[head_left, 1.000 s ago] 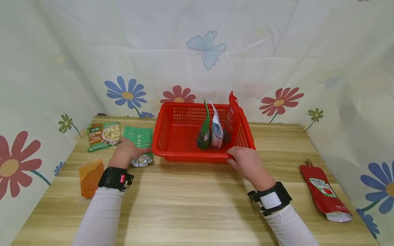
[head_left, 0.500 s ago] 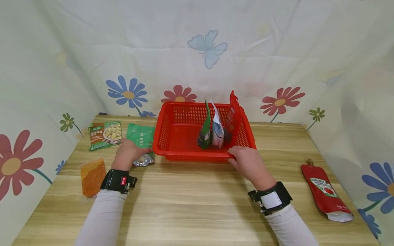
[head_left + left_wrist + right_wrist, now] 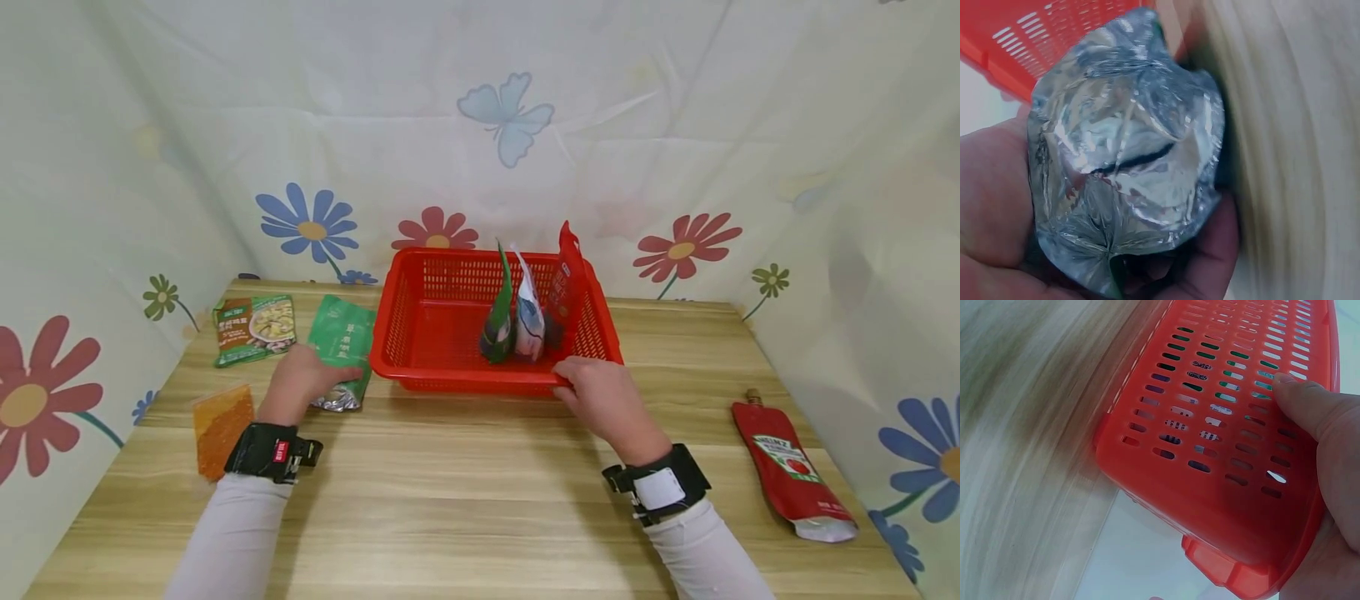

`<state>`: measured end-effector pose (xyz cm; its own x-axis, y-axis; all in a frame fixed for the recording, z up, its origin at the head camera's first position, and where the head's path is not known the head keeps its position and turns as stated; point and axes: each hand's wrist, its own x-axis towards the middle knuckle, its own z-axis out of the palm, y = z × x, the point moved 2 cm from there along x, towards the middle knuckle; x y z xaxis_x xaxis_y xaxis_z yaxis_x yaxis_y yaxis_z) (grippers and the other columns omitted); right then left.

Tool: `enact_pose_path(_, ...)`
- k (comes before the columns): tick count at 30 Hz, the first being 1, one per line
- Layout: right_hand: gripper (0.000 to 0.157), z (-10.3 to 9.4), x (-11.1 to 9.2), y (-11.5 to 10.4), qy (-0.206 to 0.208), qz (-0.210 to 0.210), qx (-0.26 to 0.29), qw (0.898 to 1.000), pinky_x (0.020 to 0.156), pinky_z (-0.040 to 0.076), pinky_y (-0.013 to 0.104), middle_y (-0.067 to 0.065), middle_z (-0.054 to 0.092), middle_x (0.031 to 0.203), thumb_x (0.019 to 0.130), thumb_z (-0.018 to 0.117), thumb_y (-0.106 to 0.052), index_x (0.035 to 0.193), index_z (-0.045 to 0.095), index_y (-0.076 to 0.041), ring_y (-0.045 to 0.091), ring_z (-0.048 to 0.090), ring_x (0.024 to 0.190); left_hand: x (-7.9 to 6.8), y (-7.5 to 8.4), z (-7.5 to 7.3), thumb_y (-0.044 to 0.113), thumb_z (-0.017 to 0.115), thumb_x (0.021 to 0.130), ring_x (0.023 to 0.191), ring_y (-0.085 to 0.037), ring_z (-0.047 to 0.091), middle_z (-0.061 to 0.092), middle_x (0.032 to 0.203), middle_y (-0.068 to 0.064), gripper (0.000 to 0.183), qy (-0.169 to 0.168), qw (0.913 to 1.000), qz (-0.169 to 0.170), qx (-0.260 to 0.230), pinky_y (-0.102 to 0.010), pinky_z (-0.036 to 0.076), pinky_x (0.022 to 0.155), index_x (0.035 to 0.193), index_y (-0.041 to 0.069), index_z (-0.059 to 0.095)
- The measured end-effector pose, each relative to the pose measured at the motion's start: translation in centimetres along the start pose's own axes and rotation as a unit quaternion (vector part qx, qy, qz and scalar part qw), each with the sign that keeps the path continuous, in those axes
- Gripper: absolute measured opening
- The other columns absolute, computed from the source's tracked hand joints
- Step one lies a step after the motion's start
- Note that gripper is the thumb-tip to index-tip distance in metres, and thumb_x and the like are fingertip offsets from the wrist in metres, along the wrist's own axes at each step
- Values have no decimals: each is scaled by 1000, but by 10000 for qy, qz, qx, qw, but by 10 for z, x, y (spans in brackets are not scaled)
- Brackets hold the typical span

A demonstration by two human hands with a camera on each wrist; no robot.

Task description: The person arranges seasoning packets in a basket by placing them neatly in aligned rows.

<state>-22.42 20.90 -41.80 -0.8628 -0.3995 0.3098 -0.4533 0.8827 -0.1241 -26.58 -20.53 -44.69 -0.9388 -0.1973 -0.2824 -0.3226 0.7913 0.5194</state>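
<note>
pouch [image 3: 347, 327], green with a silver base, is in the grasp of the left hand [image 3: 302, 382], just left of the red basket [image 3: 457, 377] on the table [image 3: 457, 492]; whether pouch and basket touch, i cannot tell. in the left wrist view the crinkled foil base faces the camera, with thumb and fingers around it. the right hand [image 3: 606, 404] grips the basket's front rim near its right corner, thumb against the slotted wall. inside, toward the right end, three packs stand side by side: a green pack [image 3: 498, 325], a white pack [image 3: 530, 323] and a red pack [image 3: 567, 287], all with tops above the front rim. left of the pouch a printed packet [image 3: 253, 330] lies flat near the table's back edge; an orange packet [image 3: 222, 425] lies closer to the person, beside the left wrist. ketchup [image 3: 791, 471] lies well apart at the right, cap pointing toward the flowered cloth [image 3: 360, 125] behind.
</note>
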Motion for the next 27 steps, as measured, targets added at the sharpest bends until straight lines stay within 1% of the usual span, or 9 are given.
enact_pose_path(2,23,0,0,0,7,-6,-17,10000,86,62,45,6,77,95,83,86,-23,102,78,-12,23,70,83,-2,-1,-2,53,79,83,85,-30,53,58,102,-21,83,-30,10000,-30,-37,-32,43,62,122,-16,52)
enact_pose_path(6,22,0,0,1,-34,8,-43,10000,86,62,45,6,77,94,84,86,-23,101,78,-12,22,70,83,-8,-3,-5,47,80,84,93,-33,56,59,115,-29,86,-2,9999,59,-134,-35,49,70,130,-18,46)
enact_pose_path(8,23,0,0,1,-59,14,-43,10000,87,62,45,6,77,95,84,85,-24,103,78,-12,22,70,83,-11,-4,-7,45,79,85,97,-36,56,57,122,-33,93,4,9999,47,-114,-40,53,77,136,-19,37)
enact_pose_path(11,24,0,-1,0,-77,32,-33,10000,87,62,45,5,77,95,85,85,-25,104,78,-12,22,70,83,-17,-6,-11,43,79,85,102,-40,56,53,127,-37,100,40,9999,73,-117,-47,54,86,142,-20,26)
enact_pose_path(14,23,0,-1,0,-56,47,-25,10000,87,62,45,5,77,94,84,85,-24,103,78,-12,22,69,82,-23,-4,-16,40,81,85,108,-44,56,51,130,-38,101,157,9993,267,-212,-53,53,94,144,-18,22)
enact_pose_path(18,22,1,-1,0,-10,33,-36,10000,86,62,45,5,76,92,84,85,-23,101,77,-12,22,68,80,-32,-3,-26,38,82,85,108,-47,56,50,130,-40,106,334,9976,519,-306,-57,53,92,146,-19,17)
enact_pose_path(22,23,1,-1,0,10,36,-6,10000,86,62,46,6,76,92,84,86,-23,102,78,-11,22,68,81,-43,-4,-34,40,81,85,106,-46,57,50,130,-39,106,377,9964,659,-389,-55,54,87,147,-19,18)
enact_pose_path(25,25,1,-1,0,17,51,41,10000,86,62,46,6,77,94,84,86,-24,104,79,-11,22,69,81,-52,-4,-40,36,81,86,107,-46,60,53,130,-38,95,592,9927,883,-578,-55,55,88,146,-16,26)
enact_pose_path(27,25,0,-1,0,45,52,84,9999,86,62,47,6,78,95,84,85,-25,105,79,-11,23,70,83,-57,-4,-43,33,80,87,105,-45,62,54,127,-37,93,798,9896,918,-767,-53,56,86,145,-14,26)
